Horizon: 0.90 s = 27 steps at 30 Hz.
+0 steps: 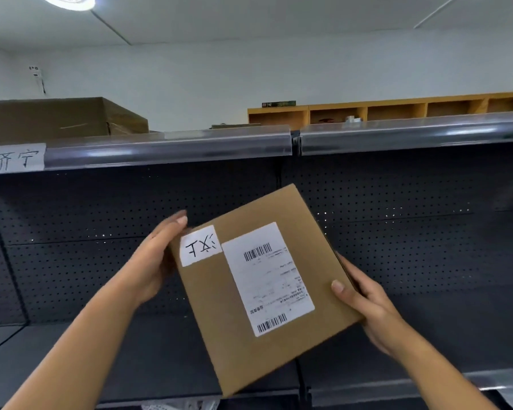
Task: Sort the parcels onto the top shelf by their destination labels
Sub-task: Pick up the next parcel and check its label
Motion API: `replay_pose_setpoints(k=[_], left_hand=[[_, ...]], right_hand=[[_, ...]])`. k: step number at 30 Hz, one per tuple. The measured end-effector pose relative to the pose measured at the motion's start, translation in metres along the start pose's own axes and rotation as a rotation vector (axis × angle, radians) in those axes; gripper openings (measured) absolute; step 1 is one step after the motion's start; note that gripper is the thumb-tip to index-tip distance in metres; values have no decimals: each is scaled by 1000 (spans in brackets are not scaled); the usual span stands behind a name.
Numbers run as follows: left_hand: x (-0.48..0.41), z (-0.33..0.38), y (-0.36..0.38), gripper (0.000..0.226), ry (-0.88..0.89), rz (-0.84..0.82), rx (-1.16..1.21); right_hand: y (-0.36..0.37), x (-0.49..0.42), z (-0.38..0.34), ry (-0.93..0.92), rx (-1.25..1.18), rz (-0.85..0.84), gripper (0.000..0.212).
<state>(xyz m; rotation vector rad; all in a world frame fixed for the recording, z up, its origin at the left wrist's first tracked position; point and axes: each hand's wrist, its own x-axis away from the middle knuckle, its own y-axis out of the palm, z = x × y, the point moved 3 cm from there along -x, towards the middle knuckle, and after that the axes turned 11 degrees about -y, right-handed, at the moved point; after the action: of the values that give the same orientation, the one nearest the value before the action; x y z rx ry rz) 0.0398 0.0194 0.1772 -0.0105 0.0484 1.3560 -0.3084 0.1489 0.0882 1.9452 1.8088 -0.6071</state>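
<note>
A flat brown cardboard parcel (216,321) is held tilted in front of the dark shelving, below the top shelf. Its face carries a white handwritten destination label (200,245) that reads upside down, and a printed shipping label (267,278) with barcodes. My left hand (157,255) grips the parcel's upper left corner. My right hand (365,303) holds its right edge, thumb on the face. The top shelf rail (166,149) runs across above the parcel. A handwritten paper tag (15,158) is stuck at the rail's left end.
A large brown carton (57,119) stands on the top shelf at the left. Wooden cubby shelves (397,109) line the far wall. A dark pegboard back panel (397,232) sits behind the parcel, with a lower shelf (131,350) beneath it.
</note>
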Motion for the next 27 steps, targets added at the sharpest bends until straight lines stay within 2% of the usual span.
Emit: replay_pose_setpoints(k=[2, 4, 8, 10, 14, 17, 19, 21, 24, 27], left_hand=[[0, 0, 2, 92, -75, -207, -218], [-1, -6, 4, 98, -123, -295, -355], [1, -13, 20, 69, -115, -188, -283], [8, -22, 29, 58, -82, -150, -196], [22, -49, 42, 43, -48, -73, -27], [28, -64, 51, 48, -49, -15, 138], [31, -71, 56, 50, -35, 25, 230], [34, -77, 61, 49, -24, 68, 295], [44, -89, 70, 44, -26, 89, 333], [50, -95, 72, 47, -42, 66, 315]], right_hand=[[-8, -13, -10, -28, 46, 17, 51], [-14, -30, -22, -66, 91, 83, 34], [-22, -60, -41, -116, 180, 318, 16], [-20, -61, -40, -132, 216, 386, 25], [-9, -25, -20, -89, 249, 537, 84], [20, 3, 2, 21, 83, 435, 102], [44, 16, 11, 36, 35, 306, 99], [59, 24, 16, 2, 44, 278, 90], [61, 28, 14, -49, 32, 413, 82], [52, 29, 13, -64, 17, 481, 60]])
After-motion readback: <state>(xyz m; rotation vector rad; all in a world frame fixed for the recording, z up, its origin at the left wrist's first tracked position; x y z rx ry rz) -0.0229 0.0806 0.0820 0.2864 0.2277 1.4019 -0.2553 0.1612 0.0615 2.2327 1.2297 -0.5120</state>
